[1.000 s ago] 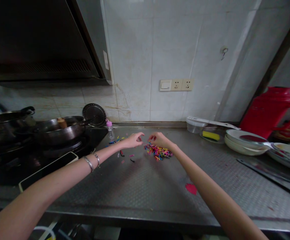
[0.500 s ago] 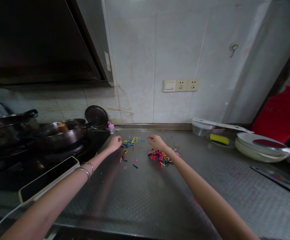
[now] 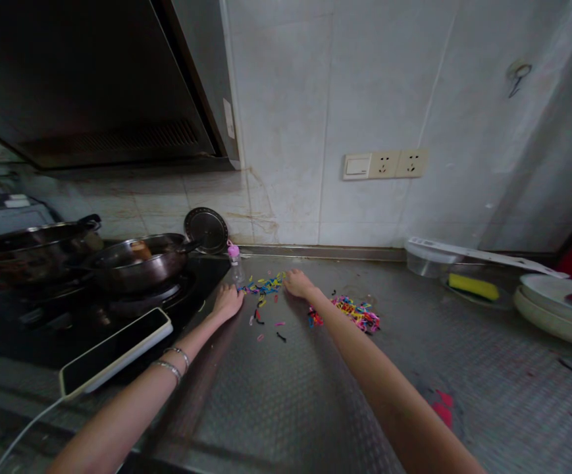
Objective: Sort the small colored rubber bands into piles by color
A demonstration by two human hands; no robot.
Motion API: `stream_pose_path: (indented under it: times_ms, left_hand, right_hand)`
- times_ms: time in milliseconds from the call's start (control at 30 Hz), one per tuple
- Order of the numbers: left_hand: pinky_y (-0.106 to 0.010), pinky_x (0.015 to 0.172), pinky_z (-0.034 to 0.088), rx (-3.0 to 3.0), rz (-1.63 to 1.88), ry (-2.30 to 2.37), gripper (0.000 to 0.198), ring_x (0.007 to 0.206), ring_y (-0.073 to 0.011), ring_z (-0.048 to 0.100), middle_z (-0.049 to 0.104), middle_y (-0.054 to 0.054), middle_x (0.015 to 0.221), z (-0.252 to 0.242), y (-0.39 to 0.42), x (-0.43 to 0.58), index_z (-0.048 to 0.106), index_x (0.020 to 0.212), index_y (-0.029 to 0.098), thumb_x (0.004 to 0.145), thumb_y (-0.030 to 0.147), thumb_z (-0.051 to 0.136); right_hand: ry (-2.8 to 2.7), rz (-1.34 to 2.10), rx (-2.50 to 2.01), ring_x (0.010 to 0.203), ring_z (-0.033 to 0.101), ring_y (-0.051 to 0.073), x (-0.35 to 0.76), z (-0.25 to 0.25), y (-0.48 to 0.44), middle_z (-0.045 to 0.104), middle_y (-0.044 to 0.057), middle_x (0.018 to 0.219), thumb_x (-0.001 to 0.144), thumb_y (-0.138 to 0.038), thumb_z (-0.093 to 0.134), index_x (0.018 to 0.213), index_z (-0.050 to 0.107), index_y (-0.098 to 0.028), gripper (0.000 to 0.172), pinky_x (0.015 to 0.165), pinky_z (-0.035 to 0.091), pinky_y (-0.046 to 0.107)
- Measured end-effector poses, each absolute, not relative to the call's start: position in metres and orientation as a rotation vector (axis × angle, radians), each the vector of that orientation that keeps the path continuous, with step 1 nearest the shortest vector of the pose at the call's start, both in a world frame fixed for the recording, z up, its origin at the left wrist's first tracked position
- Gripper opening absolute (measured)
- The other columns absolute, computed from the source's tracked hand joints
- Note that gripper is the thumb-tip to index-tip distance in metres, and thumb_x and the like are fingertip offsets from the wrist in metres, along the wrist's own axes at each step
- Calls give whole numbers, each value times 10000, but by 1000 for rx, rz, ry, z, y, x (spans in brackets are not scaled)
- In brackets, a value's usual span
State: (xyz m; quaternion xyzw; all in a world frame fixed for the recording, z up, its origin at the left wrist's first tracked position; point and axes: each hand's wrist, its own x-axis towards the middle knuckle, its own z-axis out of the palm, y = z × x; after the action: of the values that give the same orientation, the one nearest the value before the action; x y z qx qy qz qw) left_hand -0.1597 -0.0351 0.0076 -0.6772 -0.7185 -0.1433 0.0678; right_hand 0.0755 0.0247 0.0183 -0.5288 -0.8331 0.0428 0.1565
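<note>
Left hand (image 3: 227,301): palm down on tabletop (image 3: 286,401) at the stove's edge, just left of loose bands (image 3: 264,286). Fingers (image 3: 236,294) bent forward, tips close to the nearest bands; contact unclear. Two bracelets (image 3: 173,361) at the wrist.

Right hand (image 3: 297,283): palm down, just right of the same bands, fingers (image 3: 288,276) stretched leftward to their edge. Open or pinching a band: probably too small to tell, for either hand.

Bands: small, in blue, yellow, pink and black, scattered between the two hands, with a few strays nearer the camera.

Pile (image 3: 353,311): bigger heap of mixed-colour bands, right of the right forearm, partly hidden by it, apart from all fingers.

Bottle (image 3: 235,262): small, pink cap, upright, just behind the left hand.

Phone (image 3: 115,350): face up at the stove's front, cable attached.

Pan (image 3: 140,262), lid (image 3: 208,229): on and behind the stove, left.

Sponge (image 3: 473,287), plates (image 3: 555,313): far right.
</note>
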Motion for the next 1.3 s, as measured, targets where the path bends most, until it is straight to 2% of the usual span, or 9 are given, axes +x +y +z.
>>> stream_pose_path:
  times_ms: [133, 267, 433, 567, 667, 800, 967, 1100, 1300]
  left_hand:
    - [-387, 992, 244, -2167, -567, -2118, 441, 1171, -268, 397, 494, -201, 1196, -1, -34, -152, 517, 1081, 40, 837, 334, 296]
    - [-328, 997, 273, -2564, -806, -1990, 440, 1180, -210, 403, 476, -131, 1247, 5, -30, -143, 498, 1143, 114, 836, 369, 310]
    - [-320, 943, 350, -2773, -1374, -1943, 371, 1051, -187, 520, 584, -97, 1117, 19, -24, -128, 565, 1041, 149, 812, 356, 361]
    - [-325, 770, 462, -2810, -1741, -1983, 360, 811, -182, 615, 663, -95, 869, 31, -18, -120, 581, 950, 113, 805, 340, 344]
    - [-308, 750, 461, -2665, -1629, -2005, 335, 807, -184, 611, 660, -94, 849, 39, -6, -119, 601, 881, 111, 796, 310, 346]
    - [-311, 875, 384, -2512, -955, -1966, 268, 992, -214, 541, 612, -122, 1027, 35, 14, -122, 602, 926, 113, 746, 218, 434]
    - [-359, 901, 347, -2455, -429, -1936, 319, 1051, -255, 503, 578, -180, 1058, 16, 24, -118, 574, 984, 85, 797, 276, 400]
    - [-304, 897, 355, -2526, -515, -1864, 293, 1027, -209, 521, 597, -131, 1049, 12, 17, -112, 596, 959, 120, 810, 230, 370]
    - [-251, 808, 414, -2648, -899, -1845, 305, 898, -161, 573, 645, -48, 947, 15, -4, -102, 627, 909, 159, 818, 263, 355]
  right_hand:
    - [-2363, 138, -1531, 1180, 362, 249, 64, 13, 20, 429, 205, 1248, 858, -397, 320, 1156, 486, -87, 461, 948, 263, 380]
    - [-2413, 237, -1280, 1077, 466, 198, 51, 13, 8, 535, 139, 1158, 834, -379, 395, 1107, 536, -130, 395, 906, 306, 293]
    - [-2364, 426, -1032, 800, 566, 157, 48, 17, -8, 667, 46, 864, 781, -264, 445, 875, 658, -165, 253, 713, 380, 214]
    - [-2210, 596, -951, 621, 550, 118, 58, 22, -13, 653, 17, 652, 735, -208, 434, 706, 671, -121, 254, 595, 380, 185]
    - [-2061, 774, -938, 581, 552, 109, 69, 28, -14, 640, 20, 618, 726, -187, 396, 719, 668, -103, 285, 557, 392, 178]
    - [-2115, 718, -1017, 564, 537, 103, 83, 37, -18, 619, 12, 582, 719, -199, 416, 711, 675, -104, 276, 554, 393, 175]
    - [-2298, 404, -1142, 752, 554, 129, 98, 40, -22, 656, 32, 817, 730, -216, 459, 856, 677, -155, 260, 702, 403, 194]
    - [-2271, 138, -1357, 980, 496, 164, 123, 38, -10, 597, 84, 1015, 746, -154, 428, 971, 641, -156, 310, 862, 343, 220]
    - [-2233, 109, -1600, 1011, 484, 189, 163, 29, 13, 555, 126, 1083, 675, -79, 457, 1050, 603, -117, 404, 899, 312, 254]
